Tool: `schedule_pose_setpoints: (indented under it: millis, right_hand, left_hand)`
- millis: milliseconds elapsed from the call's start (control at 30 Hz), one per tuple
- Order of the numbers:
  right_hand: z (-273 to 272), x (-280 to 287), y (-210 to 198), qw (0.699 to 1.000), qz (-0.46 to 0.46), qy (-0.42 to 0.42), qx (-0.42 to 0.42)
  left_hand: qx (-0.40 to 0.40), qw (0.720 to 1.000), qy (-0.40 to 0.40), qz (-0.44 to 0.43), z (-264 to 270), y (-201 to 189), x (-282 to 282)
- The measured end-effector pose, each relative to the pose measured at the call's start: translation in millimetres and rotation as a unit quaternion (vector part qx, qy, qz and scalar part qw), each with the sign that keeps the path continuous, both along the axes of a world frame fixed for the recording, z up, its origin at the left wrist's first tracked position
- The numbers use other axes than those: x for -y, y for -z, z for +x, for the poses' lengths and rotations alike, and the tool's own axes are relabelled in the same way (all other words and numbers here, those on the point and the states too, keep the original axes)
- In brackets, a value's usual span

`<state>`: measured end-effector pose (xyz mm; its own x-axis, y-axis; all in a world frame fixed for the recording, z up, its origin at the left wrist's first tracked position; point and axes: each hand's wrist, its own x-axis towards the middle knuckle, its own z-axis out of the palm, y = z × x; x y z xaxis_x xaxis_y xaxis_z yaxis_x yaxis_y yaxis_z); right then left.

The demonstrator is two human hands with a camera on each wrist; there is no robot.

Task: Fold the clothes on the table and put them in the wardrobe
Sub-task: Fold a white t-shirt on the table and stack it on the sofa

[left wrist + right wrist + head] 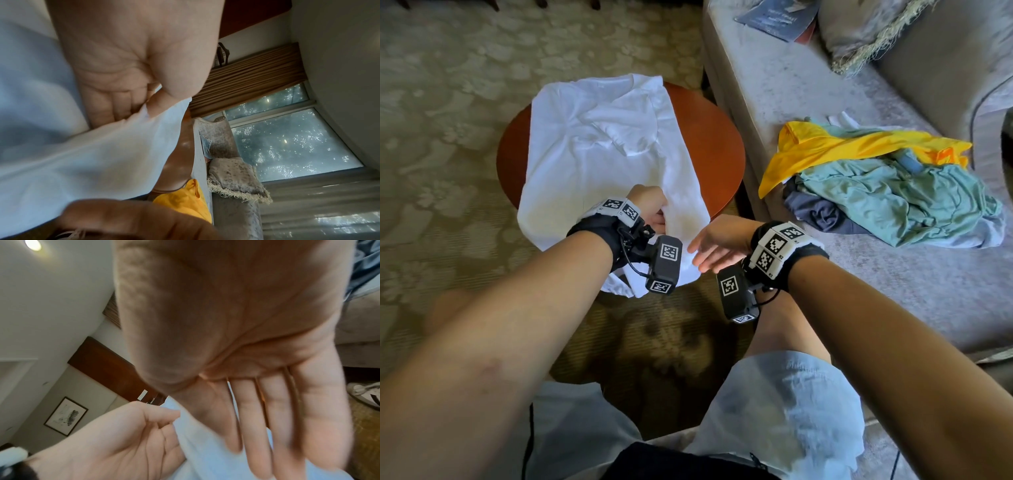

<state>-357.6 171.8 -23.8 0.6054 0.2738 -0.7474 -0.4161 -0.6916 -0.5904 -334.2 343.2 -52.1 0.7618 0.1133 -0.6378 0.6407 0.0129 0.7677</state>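
Sofa (808, 102): beside the table, a loose clothes pile (887, 185) on its seat.
Table (709, 137): round, wooden.
White shirt (599, 144): spread on it, long axis running away from the person — near hem overhanging.
Left hand (650, 207): pinching that hem.
Right hand (717, 245): fingers straight, empty, just right of the hem — the free one.

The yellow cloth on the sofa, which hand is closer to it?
Right. The right hand hangs open by the table's near edge, on the side toward the yellow cloth. The left hand is farther off, pinching the white shirt.
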Motion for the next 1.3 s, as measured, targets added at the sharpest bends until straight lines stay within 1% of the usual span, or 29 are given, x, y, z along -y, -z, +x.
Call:
schedule_pose_setpoints:
  millis: [100, 200, 233, 300, 400, 533, 600, 667, 700, 800, 900, 1033, 1133, 1233, 1300]
  right_hand:
    - [17.6, 2.6, 10.6, 0.992, -0.026, 0.1, 0.066]
    - [30.2, 5.0, 22.1, 0.978, -0.064, 0.142, 0.141]
    - [31.1, 5.6, 25.0, 0.976, -0.061, 0.152, 0.145]
    - [29.2, 5.0, 31.6, 0.979, -0.038, 0.167, 0.109]
    - [26.1, 5.4, 41.8, 0.986, 0.004, 0.158, 0.046]
    - [24.4, 12.9, 47.6, 0.972, 0.086, 0.218, 0.028]
    - [23.9, 16.4, 46.9, 0.965, 0.119, 0.231, 0.02]
    - [25.6, 17.4, 48.1, 0.966, 0.122, 0.226, 0.023]
    - [26.6, 17.2, 48.0, 0.968, 0.116, 0.219, 0.027]
    - [27.7, 16.4, 47.0, 0.971, 0.107, 0.208, 0.046]
    - [23.5, 15.9, 46.4, 0.972, 0.1, 0.208, 0.039]
    - [9.7, 15.3, 49.1, 0.977, 0.065, 0.205, 0.0]
    - [-4.6, 15.5, 52.9, 0.977, 0.046, 0.205, -0.016]
    - [-12.8, 20.2, 71.8, 0.983, 0.031, 0.177, -0.022]
    - [-23.9, 20.9, 74.7, 0.982, 0.028, 0.185, -0.037]
  left_hand:
    - [0.016, 1.0, -0.01, -0.009, -9.5, -9.8, 7.1]
    - [0.01, 1.0, 0.003, -0.018, -9.6, -4.5, 7.1]
    - [0.003, 1.0, 0.009, -0.025, -9.1, -3.3, 6.4]
    - [-0.006, 0.999, 0.026, -0.044, -9.6, -4.3, 6.2]
    - [-0.013, 0.996, 0.036, -0.082, -8.7, -1.5, 6.1]
    - [-0.009, 0.992, 0.005, -0.126, -7.6, 0.9, 6.3]
    - [-0.01, 0.99, -0.018, -0.142, -6.4, 3.5, 6.3]
    - [-0.016, 0.981, 0.0, -0.194, -9.0, 4.4, 7.1]
    - [-0.017, 0.979, 0.016, -0.202, -11.0, 5.1, 8.0]
    - [-0.005, 0.987, 0.06, -0.15, -19.7, 12.3, 11.6]
    - [0.004, 0.992, 0.069, -0.109, -33.1, 23.9, 17.5]
    - [0.0, 0.994, 0.064, -0.089, -44.5, 28.1, 21.9]
    - [-0.006, 0.996, 0.038, -0.078, -42.6, 24.3, 25.3]
    - [-0.009, 0.997, 0.023, -0.072, -45.2, 20.0, 29.8]
    - [-0.013, 0.998, 0.016, -0.065, -48.1, 19.6, 31.2]
